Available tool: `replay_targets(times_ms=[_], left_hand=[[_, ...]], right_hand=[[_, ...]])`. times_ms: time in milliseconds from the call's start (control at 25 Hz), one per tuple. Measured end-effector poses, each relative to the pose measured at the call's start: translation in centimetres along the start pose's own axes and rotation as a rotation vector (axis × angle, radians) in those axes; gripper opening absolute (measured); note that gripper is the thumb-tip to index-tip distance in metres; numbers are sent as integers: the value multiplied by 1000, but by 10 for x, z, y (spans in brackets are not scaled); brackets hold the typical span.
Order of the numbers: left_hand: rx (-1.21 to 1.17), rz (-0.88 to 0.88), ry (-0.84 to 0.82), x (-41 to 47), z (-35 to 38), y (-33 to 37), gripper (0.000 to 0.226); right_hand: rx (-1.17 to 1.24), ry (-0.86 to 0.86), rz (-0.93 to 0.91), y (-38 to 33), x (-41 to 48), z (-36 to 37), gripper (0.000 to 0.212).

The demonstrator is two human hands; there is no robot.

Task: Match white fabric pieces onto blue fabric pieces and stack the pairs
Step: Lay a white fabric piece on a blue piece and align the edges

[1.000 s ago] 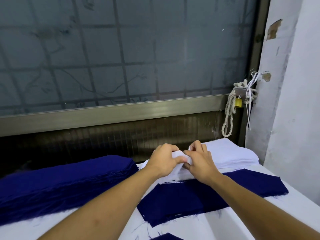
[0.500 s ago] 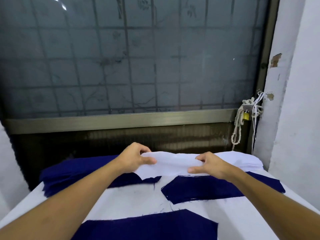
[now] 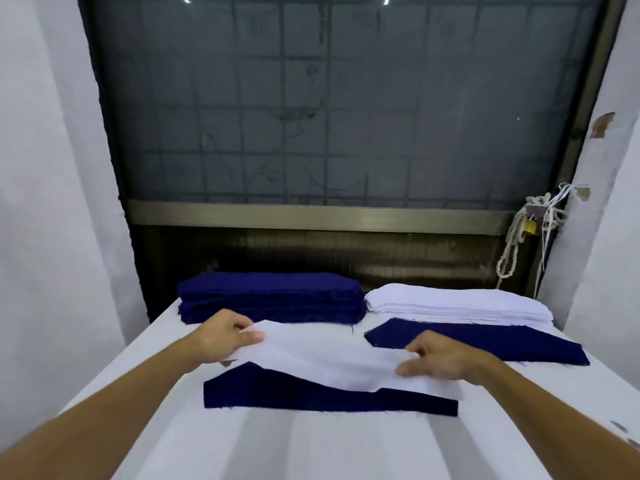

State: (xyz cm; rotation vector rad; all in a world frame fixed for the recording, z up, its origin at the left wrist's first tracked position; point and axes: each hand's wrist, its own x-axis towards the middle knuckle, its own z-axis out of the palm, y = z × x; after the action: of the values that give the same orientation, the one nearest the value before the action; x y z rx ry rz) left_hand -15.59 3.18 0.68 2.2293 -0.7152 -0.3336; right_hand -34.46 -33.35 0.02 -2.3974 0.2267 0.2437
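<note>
Head view showed a blue fabric piece [image 3: 294,393] nearest on the surface [image 3: 311,452]. A white fabric piece [image 3: 329,358] overlapped its far edge, its ends pinched by the left grip [image 3: 225,336] and right grip [image 3: 443,360]. Matching was underway; next, outlines needed squaring before release. Farther lay another blue piece [image 3: 485,341], a blue stack [image 3: 270,296] and a white stack [image 3: 450,303].

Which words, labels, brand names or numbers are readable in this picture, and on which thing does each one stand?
No readable text anywhere.
The white fabric piece, the blue fabric piece under it, the blue stack and the white stack: plain, no label.
The yellow padlock by the rope: any marking is too small to read.
</note>
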Motion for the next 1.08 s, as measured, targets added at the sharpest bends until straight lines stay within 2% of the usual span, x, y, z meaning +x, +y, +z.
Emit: replay_targets(times_ms=[160,200,360,520,760,1080], left_hand=[[-138,-90,104,-10,11,-32,56],[-145,-104,136,-9,13,-39,54],[-88,-133,240,-9,28,-57,22],[83,-205,330,-10,47,-73,24],[226,-231,504,-20,68,-86,27],[200,-246,588,-22,73,-86,27]], right_hand=[[1,108,66,6,-15,-1,51],[34,130,84,11,-17,-1,51],[152,276,164,30,-19,12,48],[172,472,177,47,-12,39,52],[-44,750,216,67,-4,75,33],[-198,819,189,72,0,79,31]])
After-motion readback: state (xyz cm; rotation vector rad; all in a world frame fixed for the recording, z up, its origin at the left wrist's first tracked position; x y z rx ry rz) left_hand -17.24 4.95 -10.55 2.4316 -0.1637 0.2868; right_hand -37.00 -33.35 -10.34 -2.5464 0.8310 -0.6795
